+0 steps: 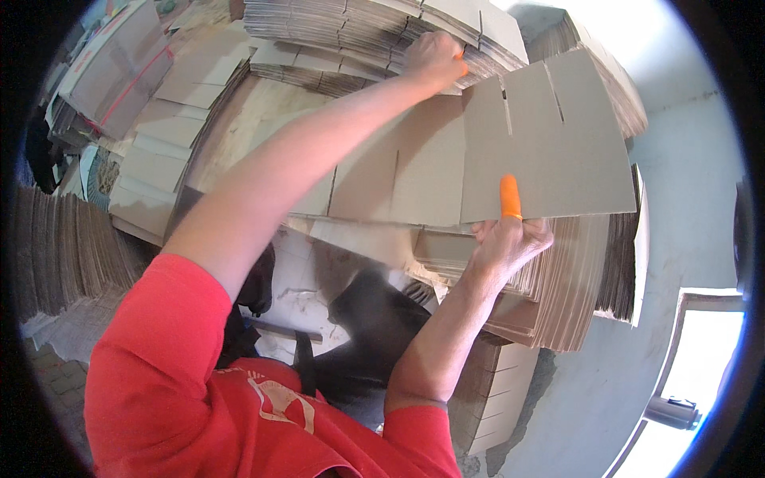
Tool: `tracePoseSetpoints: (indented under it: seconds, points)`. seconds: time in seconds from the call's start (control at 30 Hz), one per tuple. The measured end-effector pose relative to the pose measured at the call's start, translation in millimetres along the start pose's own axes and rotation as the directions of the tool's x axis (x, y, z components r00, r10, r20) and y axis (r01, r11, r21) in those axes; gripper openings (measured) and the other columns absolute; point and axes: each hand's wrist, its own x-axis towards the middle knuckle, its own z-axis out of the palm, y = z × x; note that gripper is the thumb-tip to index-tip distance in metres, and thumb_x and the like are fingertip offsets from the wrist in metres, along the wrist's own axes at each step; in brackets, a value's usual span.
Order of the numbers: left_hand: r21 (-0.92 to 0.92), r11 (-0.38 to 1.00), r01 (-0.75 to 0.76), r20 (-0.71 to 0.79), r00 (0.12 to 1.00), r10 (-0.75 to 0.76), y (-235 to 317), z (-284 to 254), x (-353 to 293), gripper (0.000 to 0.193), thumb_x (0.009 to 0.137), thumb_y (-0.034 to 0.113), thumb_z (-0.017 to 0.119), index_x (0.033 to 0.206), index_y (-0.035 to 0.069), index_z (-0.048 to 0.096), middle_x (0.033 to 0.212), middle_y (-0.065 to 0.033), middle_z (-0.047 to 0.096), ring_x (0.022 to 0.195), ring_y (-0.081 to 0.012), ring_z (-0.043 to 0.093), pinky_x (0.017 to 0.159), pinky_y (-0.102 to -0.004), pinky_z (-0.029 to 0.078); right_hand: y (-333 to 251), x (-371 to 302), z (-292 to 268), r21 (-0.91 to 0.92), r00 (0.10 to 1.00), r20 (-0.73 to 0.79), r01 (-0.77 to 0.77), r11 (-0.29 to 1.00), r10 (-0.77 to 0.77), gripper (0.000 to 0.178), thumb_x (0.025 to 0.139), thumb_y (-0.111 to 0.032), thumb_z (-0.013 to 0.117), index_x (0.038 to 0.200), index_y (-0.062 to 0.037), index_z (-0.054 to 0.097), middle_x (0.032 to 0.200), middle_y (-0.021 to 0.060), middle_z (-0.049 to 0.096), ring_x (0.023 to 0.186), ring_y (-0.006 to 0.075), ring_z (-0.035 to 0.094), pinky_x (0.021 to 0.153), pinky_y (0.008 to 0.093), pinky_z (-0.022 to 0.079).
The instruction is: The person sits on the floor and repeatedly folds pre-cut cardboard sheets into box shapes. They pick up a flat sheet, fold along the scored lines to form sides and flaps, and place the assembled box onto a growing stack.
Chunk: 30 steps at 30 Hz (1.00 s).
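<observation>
A slotted brown cardboard sheet (558, 151) is tilted up in front of me, creased along its left side, where more slotted cardboard lies flatter. My right hand (510, 243) is closed on its near edge, the thumb in an orange finger cot (510, 197) pressed on the upper face. Farther off, my left hand (434, 62) is curled into a fist at the sheet's far edge, against a stack of folded cardboard (366, 36). An orange cot shows on one of its digits. What its fingers close on, if anything, is hidden.
More cardboard stacks stand below the sheet (570, 279), at the far right (610, 80) and at the left (72, 247). Loose slotted pieces (155, 163) lie left of my arm, near a strapped clear-sided box (119, 72). A pale wall (685, 215) bounds the right.
</observation>
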Motion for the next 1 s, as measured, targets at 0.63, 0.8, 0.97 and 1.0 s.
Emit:
tracePoseSetpoints:
  seconds: [0.63,0.8,0.97,1.0]
  points:
    - [0.575,0.541,-0.614,0.485,0.788,0.379,4,-91,63,0.021,0.075,0.016,0.064,0.090,0.001,0.064,0.116,-0.0166,0.062,0.112,-0.0298,0.054,0.091,-0.0434,0.045,10,-2,10,-0.003,0.996,0.016,0.083,0.997,-0.083,0.038,0.074,0.015,0.038,0.092,0.0070,0.071,0.057,0.0036,0.055,0.041,0.0037,0.040,0.032,0.0226,0.028]
    - [0.559,0.442,-0.701,0.311,0.672,0.672,-1,-95,50,0.014,0.081,0.016,0.059,0.083,0.003,0.066,0.096,-0.0152,0.066,0.102,-0.0315,0.059,0.090,-0.0432,0.046,6,-5,7,0.013,0.999,0.020,0.028,1.000,-0.029,0.037,0.076,0.015,0.037,0.090,0.0085,0.070,0.057,0.0041,0.053,0.040,0.0034,0.037,0.031,0.0225,0.026]
    - [0.374,0.325,-0.869,-0.050,0.331,0.942,-13,-88,56,0.026,0.083,0.020,0.059,0.063,0.003,0.060,0.064,-0.0132,0.062,0.074,-0.0314,0.065,0.069,-0.0421,0.053,6,-4,9,0.024,0.998,0.010,0.062,0.998,-0.063,0.034,0.078,0.015,0.038,0.087,0.0077,0.070,0.056,0.0036,0.051,0.040,0.0028,0.036,0.030,0.0221,0.026]
    - [0.420,0.454,-0.786,0.036,0.514,0.857,-13,-87,64,0.026,0.083,0.020,0.059,0.064,0.003,0.059,0.063,-0.0135,0.061,0.072,-0.0308,0.065,0.067,-0.0424,0.053,7,-5,9,0.044,0.998,0.025,0.063,0.997,-0.065,0.033,0.078,0.014,0.038,0.087,0.0074,0.069,0.056,0.0033,0.051,0.040,0.0027,0.036,0.030,0.0220,0.026]
